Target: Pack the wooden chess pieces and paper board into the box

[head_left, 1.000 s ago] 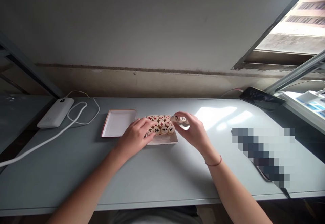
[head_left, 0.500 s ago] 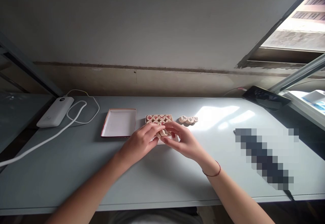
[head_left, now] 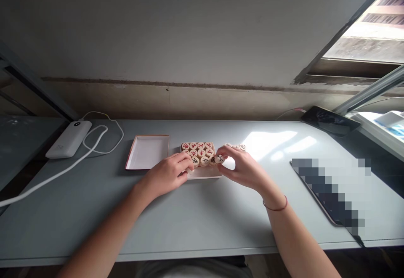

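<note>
An open white box [head_left: 205,176] holds rows of round Chinese chess pieces [head_left: 201,153], the back rows marked in red and the front row in black. The front strip of the box floor is bare. My left hand [head_left: 172,170] is closed at the box's left front corner, fingers bent over its wall. At the box's right side, my right hand [head_left: 241,166] pinches a chess piece [head_left: 220,159] with a black character between thumb and fingers. This piece is tilted beside the front row. Behind my right hand, a few loose pieces [head_left: 242,147] lie on the table, partly hidden.
A shallow box lid [head_left: 150,152] lies inside up to the left. Further left are a white power bank [head_left: 68,140] and its cable [head_left: 59,173]. At the right lie a dark phone [head_left: 330,121] and a dark flat object [head_left: 325,198], partly blurred out.
My hands have moved apart from above the box. The right one has gone right with a chess piece, the left one slightly left. A black-marked front row now shows in the box.
</note>
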Demonstrator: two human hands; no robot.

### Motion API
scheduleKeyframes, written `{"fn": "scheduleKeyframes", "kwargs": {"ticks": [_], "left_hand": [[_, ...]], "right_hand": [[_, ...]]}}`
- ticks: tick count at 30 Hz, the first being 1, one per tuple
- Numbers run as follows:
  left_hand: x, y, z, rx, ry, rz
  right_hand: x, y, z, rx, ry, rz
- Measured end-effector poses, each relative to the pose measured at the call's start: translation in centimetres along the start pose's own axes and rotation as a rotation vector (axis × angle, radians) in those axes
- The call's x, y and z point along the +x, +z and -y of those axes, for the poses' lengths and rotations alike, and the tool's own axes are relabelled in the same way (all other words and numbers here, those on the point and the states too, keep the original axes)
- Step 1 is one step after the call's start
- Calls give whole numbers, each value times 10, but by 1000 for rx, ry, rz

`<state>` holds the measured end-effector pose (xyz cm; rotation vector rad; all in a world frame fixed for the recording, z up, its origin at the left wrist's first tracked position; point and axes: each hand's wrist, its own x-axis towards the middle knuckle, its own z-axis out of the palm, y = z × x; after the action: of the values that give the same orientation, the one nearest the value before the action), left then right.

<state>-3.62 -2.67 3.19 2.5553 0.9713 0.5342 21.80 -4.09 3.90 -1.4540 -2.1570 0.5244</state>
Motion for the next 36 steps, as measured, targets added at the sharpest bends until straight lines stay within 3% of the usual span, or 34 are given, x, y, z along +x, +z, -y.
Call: {"fn": "scheduleKeyframes", "kwargs": {"ticks": [8, 16, 23, 31, 36], "left_hand": [[2, -4, 1, 6, 60, 45], [0, -1, 0, 25, 26, 75], [-1, -3, -1, 122, 34, 90], [-2, -5, -2, 163, -15, 120], [-2, -8, -3, 176, -36, 142]], "right_hand": [[0, 3, 1, -17, -31, -5], [-1, 6, 8, 85, -65, 5], [-1, 19, 14, 198, -127, 35], [-2, 31, 27, 365, -94, 14], [-3, 42, 33, 351, -60, -23]]}}
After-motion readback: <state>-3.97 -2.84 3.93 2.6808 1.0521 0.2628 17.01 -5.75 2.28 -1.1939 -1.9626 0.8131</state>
